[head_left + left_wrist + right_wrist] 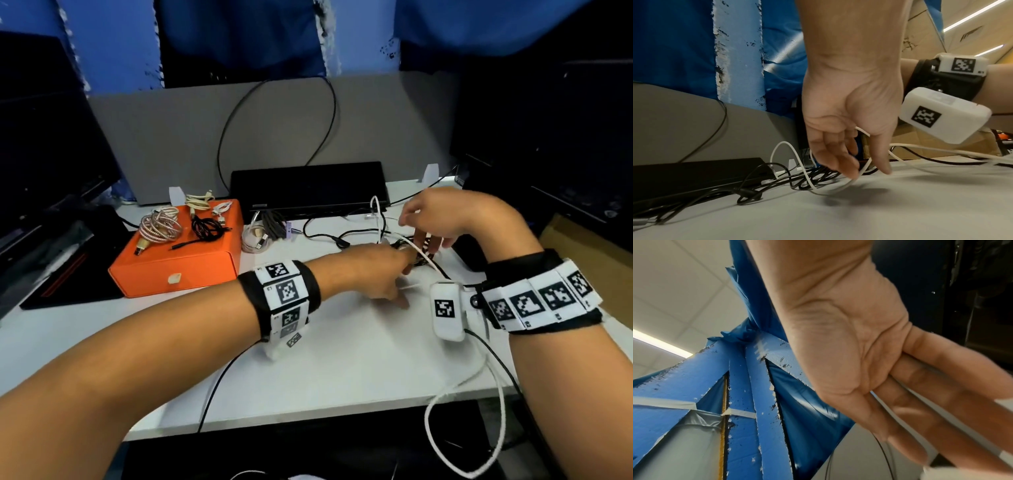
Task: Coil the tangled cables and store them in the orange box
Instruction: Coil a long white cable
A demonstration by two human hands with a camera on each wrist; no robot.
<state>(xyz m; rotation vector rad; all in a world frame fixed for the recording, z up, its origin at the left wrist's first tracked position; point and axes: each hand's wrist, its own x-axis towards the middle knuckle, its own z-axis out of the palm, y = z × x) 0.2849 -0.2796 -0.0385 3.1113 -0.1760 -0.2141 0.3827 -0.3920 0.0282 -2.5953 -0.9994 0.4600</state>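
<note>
The orange box [191,270] stands shut at the left of the white desk, with several coiled cables [159,228] lying on its lid. More bundled cables [260,233] lie just right of it. A tangle of black cable [329,236] spreads across mid-desk. My left hand [406,277] reaches across to the tangle and grips a thin white cable [830,191], which loops round its fingers [849,170]. My right hand [419,236] hovers over the same tangle with fingers pointing down; in the right wrist view the fingers [920,410] look straight and blurred.
A flat black device [308,185] lies behind the tangle against the grey partition [171,137]. Dark monitors stand at far left and far right. A dark object [469,253] sits under my right wrist. Wrist-camera leads [479,394] hang over the desk's front edge.
</note>
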